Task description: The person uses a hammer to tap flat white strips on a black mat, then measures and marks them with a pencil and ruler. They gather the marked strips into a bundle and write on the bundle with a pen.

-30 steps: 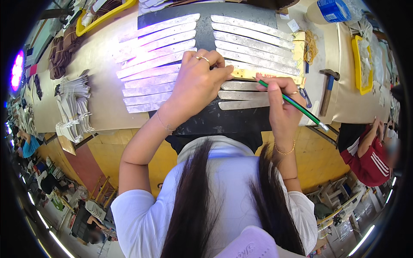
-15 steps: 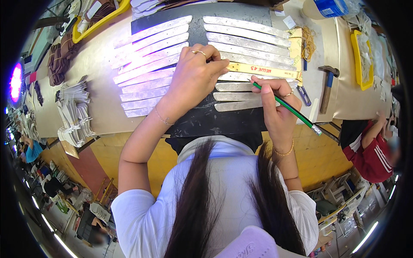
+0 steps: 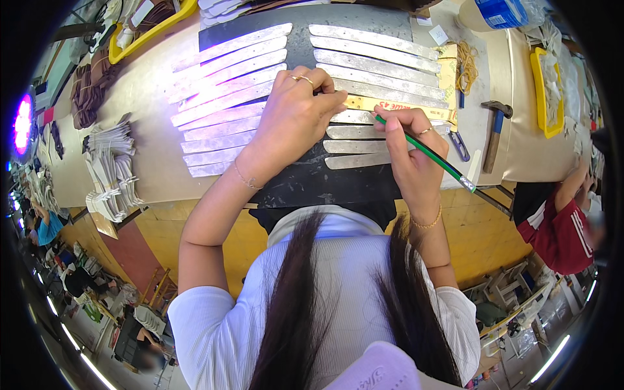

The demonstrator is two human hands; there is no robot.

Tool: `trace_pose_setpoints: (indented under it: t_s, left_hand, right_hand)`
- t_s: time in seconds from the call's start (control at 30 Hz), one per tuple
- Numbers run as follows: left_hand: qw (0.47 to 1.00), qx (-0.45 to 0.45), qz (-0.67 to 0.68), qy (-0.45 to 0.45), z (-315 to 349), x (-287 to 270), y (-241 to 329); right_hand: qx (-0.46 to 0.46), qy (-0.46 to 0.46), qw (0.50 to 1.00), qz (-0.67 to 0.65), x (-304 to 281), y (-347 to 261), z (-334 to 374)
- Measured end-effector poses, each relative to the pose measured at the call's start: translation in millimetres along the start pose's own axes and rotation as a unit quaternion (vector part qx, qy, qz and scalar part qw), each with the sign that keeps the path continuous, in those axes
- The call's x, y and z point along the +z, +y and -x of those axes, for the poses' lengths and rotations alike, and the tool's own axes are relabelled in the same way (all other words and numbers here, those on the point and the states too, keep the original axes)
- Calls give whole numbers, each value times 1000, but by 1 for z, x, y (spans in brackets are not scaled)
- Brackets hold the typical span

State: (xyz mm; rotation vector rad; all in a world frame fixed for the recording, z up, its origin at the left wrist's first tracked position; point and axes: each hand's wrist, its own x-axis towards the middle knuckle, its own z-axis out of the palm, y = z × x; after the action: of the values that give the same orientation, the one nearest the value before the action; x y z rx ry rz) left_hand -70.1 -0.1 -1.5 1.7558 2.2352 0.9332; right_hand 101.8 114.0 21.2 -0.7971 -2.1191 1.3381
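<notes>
My left hand [image 3: 292,110] is closed on the left end of a slim yellow template [image 3: 361,103] with red handwriting, pinning it over a silvery strip in the right column. In my right hand [image 3: 413,153] is a green-and-black pencil [image 3: 432,156], slanted so its tip meets the template's lower edge, near the strip [image 3: 354,117] below. Flat silvery strips with rounded ends lie in two columns, left [image 3: 221,133] and right [image 3: 364,58], on a black mat [image 3: 305,188]. Part of the template is hidden behind my right fingers.
To the right lie a hammer [image 3: 496,133], a blue cutter [image 3: 460,146], a yellow card [image 3: 448,78] and tangled rubber bands [image 3: 467,65]. Bundled white strips [image 3: 110,166] and brown bundles [image 3: 86,97] sit left. Yellow trays [image 3: 541,91] and a bottle [image 3: 484,14] stand farther out.
My right hand and the pencil have shifted slightly left and down along the template, toward my left hand. My left hand stays in place on the template.
</notes>
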Motion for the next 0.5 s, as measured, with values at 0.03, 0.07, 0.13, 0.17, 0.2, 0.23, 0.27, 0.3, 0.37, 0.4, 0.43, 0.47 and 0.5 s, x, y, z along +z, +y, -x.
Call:
trace_pose_setpoints:
  t_s: [0.03, 0.07, 0.13, 0.17, 0.2, 0.23, 0.27, 0.3, 0.37, 0.4, 0.43, 0.47, 0.5]
  left_hand:
    - [1000, 1, 0, 0, 0, 0, 0]
    - [1000, 1, 0, -1, 0, 0, 0]
    - [1000, 4, 0, -1, 0, 0, -1]
    - [1000, 7, 0, -2, 0, 0, -1]
    - [1000, 10, 0, -2, 0, -1, -1]
    - [1000, 12, -3, -1, -1, -1, 0]
    - [1000, 14, -7, 0, -2, 0, 0]
    - [1000, 15, -11, 1, -2, 0, 1]
    - [999, 18, -30, -10, -3, -1, 2]
    - [999, 19, -38, -15, -4, -2, 3]
    - [999, 19, -41, -17, -4, -2, 4]
    - [999, 18, -43, -18, -4, -2, 4]
    - [999, 18, -45, -19, -4, -2, 4]
  right_hand:
    - [-10, 1, 1000, 6, 0, 1, -1]
    - [12, -21, 1000, 19, -1, -2, -1]
    - [55, -66, 995, 45, -4, -8, -2]
    - [50, -66, 995, 53, -3, -8, -3]
    - [45, -66, 995, 61, -2, -6, -4]
    - [39, -66, 995, 69, -1, -6, -4]
    - [35, -67, 994, 78, 0, -5, -5]
    - [31, -68, 993, 87, 1, -5, -6]
    - [16, -59, 994, 96, 3, -4, -7]
    - [5, -49, 994, 95, 5, -4, -7]
    - [-6, -38, 995, 95, 6, -4, -7]
    - [-19, -38, 993, 107, 7, -4, -8]
    - [-32, -38, 992, 118, 8, -4, -8]
